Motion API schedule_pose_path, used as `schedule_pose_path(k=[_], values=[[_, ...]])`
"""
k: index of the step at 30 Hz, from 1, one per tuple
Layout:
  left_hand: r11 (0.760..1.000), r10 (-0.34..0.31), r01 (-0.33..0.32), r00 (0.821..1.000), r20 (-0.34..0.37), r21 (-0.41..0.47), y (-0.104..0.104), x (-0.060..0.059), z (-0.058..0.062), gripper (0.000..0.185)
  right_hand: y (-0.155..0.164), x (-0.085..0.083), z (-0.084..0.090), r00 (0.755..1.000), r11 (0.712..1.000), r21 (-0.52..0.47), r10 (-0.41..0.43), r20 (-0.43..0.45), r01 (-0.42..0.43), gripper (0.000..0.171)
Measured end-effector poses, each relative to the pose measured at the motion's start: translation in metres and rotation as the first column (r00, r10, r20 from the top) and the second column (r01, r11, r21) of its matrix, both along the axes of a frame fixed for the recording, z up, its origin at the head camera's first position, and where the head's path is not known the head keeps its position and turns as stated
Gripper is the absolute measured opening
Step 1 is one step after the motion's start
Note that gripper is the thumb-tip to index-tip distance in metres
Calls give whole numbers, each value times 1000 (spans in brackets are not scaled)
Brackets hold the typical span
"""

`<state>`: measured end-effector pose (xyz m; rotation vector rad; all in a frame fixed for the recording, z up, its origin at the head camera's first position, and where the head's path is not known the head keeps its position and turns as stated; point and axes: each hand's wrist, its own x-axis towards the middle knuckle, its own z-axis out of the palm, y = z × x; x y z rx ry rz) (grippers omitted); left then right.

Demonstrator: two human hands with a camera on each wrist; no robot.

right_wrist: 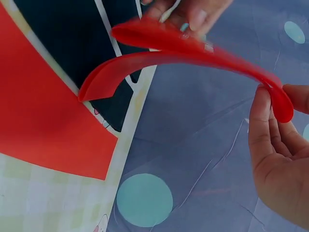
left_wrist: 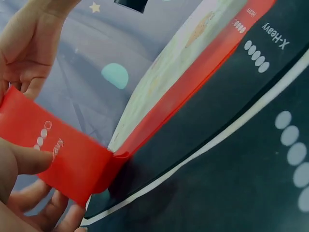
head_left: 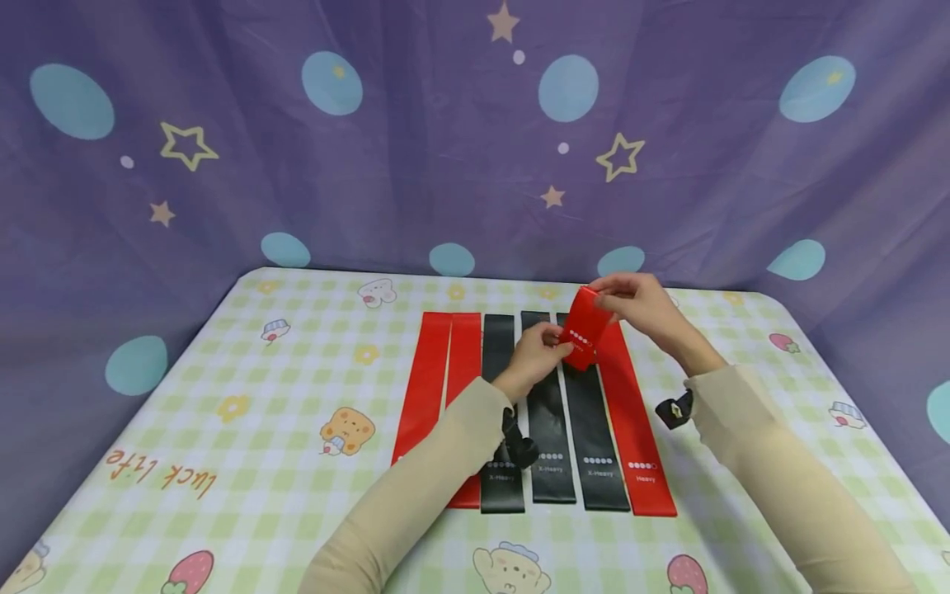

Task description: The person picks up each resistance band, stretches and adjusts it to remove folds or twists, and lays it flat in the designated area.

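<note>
A red resistance band (head_left: 582,328), folded into a short strip and marked Heavy, is held above the far ends of the flat bands. My left hand (head_left: 531,358) pinches its lower part, the thumb over the printed face and the fingers behind. At the upper end, my right hand (head_left: 637,307) pinches the fold between thumb and fingers. The right wrist view shows the folded band (right_wrist: 193,55) as several curved layers, one flap hanging near a black band (right_wrist: 58,34). Below the hands lie black X-Heavy bands (head_left: 594,450) and, to their right, a red Heavy band (head_left: 640,429).
Two more red bands (head_left: 423,371) lie at the left of the row, partly under my left sleeve (head_left: 416,487). A checked tablecloth (head_left: 297,495) covers the table. Behind its far edge hangs a purple curtain (head_left: 416,124). Black straps (head_left: 675,409) sit at both wrists.
</note>
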<state>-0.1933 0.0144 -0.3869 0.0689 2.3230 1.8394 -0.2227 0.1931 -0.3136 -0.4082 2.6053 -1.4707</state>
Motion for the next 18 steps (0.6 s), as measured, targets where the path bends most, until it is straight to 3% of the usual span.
schedule_pose_path(k=[5,10,14,18], values=[[999,-34,35,998,50,-23,-4,4,0,18,2,-4,-3,1000,1000,-15,-16,2,16,32],[996,-61,56,995,85,63,-7,8,1,17,5,-9,-19,998,996,-68,-48,35,50,31],[992,-47,34,993,110,120,-11,9,4,17,0,-10,-34,998,995,-85,-39,49,43,29],[988,-17,2,995,94,153,-16,8,5,18,-10,-7,-45,1000,1000,-18,-14,14,15,27]])
